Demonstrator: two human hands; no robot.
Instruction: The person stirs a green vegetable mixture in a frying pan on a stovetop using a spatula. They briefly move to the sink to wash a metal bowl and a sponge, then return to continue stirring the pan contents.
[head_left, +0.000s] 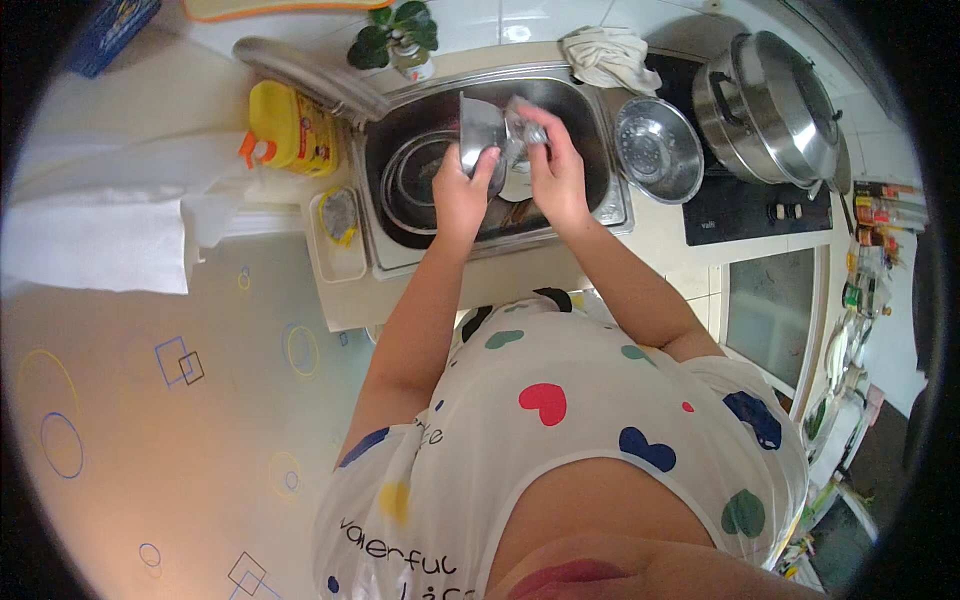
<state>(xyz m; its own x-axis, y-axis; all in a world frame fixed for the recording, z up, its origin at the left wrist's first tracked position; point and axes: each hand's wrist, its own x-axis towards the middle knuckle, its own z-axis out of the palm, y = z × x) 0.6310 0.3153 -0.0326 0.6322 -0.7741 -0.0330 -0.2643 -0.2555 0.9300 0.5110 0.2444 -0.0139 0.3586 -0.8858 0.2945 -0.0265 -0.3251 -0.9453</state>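
Observation:
Over the stainless steel sink (626, 214), my left hand (461, 195) grips a metal bowl (480, 127) that is tipped on its side, thumb on its outer wall. Close against the bowl, my right hand (561, 176) pinches a shiny grey scrubber-like thing (523, 131), blurred and partly covered by the fingers. Below the hands, round metal rims of a pan or basin (388, 176) show in the left part of the sink. A white dish (517, 185) lies under the held bowl, mostly hidden.
A faucet (315, 79) and yellow detergent jug (296, 127) stand left of the sink, near a tray (315, 247) holding a scrubber (339, 215). To the right are a metal bowl (658, 150), crumpled cloth (609, 56) and large steamer pot (772, 112). A potted plant (397, 37) stands behind.

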